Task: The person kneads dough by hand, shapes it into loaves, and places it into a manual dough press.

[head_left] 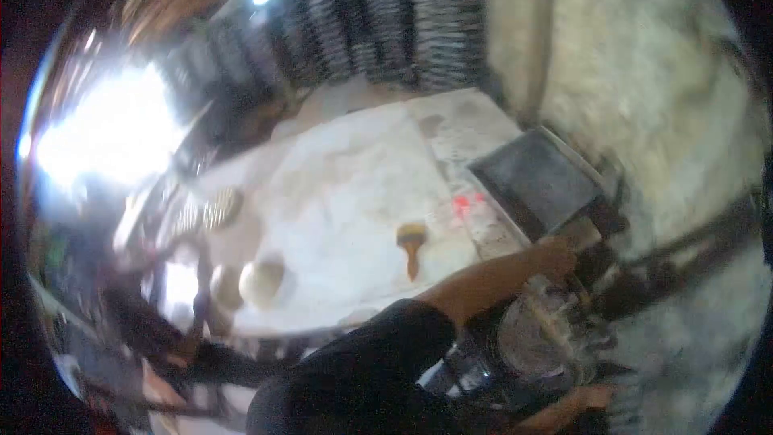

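A dark-sleeved arm crosses the lower middle, and my left hand (576, 240) is at its end, by the near right corner of a dark rectangular tray (535, 181). Motion blur smears its fingers. Low at the right edge, my right hand (594, 396) is beside a round container (535, 338) with greyish contents, its fingers blurred too. On the pale tabletop (346, 169) lies a flat brush (411, 250) with a wooden handle and yellowish band, left of my left forearm. I cannot tell what either hand holds.
Two round pale objects (262, 283) sit at the table's near left, with a ridged oval item (211, 211) behind them. Tall stacks of dark flat pieces (386, 24) stand at the back. A rough wall (636, 72) rises on the right; bright light (113, 133) glares from the left.
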`<state>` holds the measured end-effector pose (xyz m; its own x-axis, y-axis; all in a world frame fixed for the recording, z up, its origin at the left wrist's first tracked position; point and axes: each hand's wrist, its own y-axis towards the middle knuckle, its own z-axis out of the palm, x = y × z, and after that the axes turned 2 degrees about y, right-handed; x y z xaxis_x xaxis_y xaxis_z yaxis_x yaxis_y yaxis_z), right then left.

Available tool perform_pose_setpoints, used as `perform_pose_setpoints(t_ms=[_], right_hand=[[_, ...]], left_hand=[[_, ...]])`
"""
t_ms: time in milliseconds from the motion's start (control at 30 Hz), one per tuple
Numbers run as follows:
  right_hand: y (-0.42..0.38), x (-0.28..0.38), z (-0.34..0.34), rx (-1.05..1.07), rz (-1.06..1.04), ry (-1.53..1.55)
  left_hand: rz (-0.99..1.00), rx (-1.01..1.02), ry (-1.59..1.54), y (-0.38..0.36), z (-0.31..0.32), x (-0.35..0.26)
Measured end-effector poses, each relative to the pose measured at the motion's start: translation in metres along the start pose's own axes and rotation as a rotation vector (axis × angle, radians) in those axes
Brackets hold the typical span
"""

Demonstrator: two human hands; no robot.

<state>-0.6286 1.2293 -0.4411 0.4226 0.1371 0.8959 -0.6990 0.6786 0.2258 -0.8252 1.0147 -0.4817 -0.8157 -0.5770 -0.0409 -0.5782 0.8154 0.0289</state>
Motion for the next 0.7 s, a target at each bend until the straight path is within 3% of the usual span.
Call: perform_pose_setpoints(t_ms=[100, 200, 333, 400, 467, 500, 533, 600, 700], right_hand=[[0.067, 0.104, 0.035, 0.061, -0.337, 0.066], [0.109, 0.17, 0.073, 0.133, -0.423, 0.07], [0.137, 0.194, 0.09, 0.216, -0.363, 0.11], [0.11, 0.197, 0.089, 0.291, -0.271, 0.25], [-0.03, 0.224, 0.153, 0.197, 0.179, 0.817], [-0.06, 0.216, 0.156, 0.152, 0.171, 0.667], [-0.085, 0.205, 0.151, 0.106, 0.13, 0.408], [-0.142, 0.18, 0.143, -0.018, 0.152, 0.008], [-0.234, 0.13, 0.133, -0.2, 0.388, -0.345]], left_hand=[[-0.033, -0.074, -0.016, 0.001, -0.007, -0.01], [-0.024, -0.114, -0.04, -0.011, -0.007, -0.016], [-0.003, -0.161, -0.078, -0.022, -0.005, 0.0], [0.007, -0.188, -0.109, -0.027, -0.005, 0.017], [0.031, -0.242, -0.15, -0.019, 0.016, 0.034], [0.032, -0.292, -0.178, -0.01, 0.027, 0.038], [0.095, -0.15, -0.197, -0.024, 0.01, 0.047], [0.115, -0.062, -0.221, -0.032, 0.004, 0.055], [0.021, 0.321, -0.031, 0.022, 0.022, 0.023]])
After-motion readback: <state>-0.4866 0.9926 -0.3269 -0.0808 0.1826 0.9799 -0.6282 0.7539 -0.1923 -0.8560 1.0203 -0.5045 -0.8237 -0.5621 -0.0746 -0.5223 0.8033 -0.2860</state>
